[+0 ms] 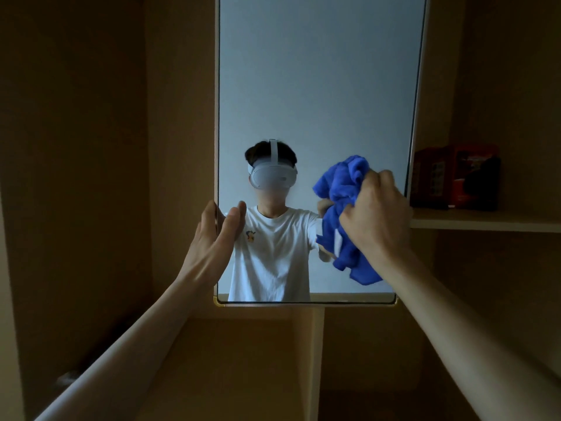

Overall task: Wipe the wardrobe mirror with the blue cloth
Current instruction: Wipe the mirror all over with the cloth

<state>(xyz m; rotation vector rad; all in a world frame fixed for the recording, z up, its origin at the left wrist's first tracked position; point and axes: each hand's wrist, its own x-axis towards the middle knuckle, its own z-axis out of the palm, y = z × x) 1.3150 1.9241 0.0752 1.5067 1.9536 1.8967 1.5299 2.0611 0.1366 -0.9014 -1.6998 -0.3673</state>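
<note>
Left hand (217, 235) is up at the left edge of the mirror (318, 86), fingers straight and together, laid along the frame and gripping nothing I can see. Right hand (375, 214) is a fist around the cloth (343, 208), which is bunched tight. The wad sits at the lower right of the glass, with a loose tail hanging below the knuckles.

Now the dangers. Bunched like that, only a small patch of cloth meets the glass, so streaks and missed strips look likely. With only a flat brace, a hard press may swing the panel. Knuckles could smear the right edge. Just past that edge, red boxes (455, 180) stand on a shelf (485, 223), and a wide stroke could clip them.
</note>
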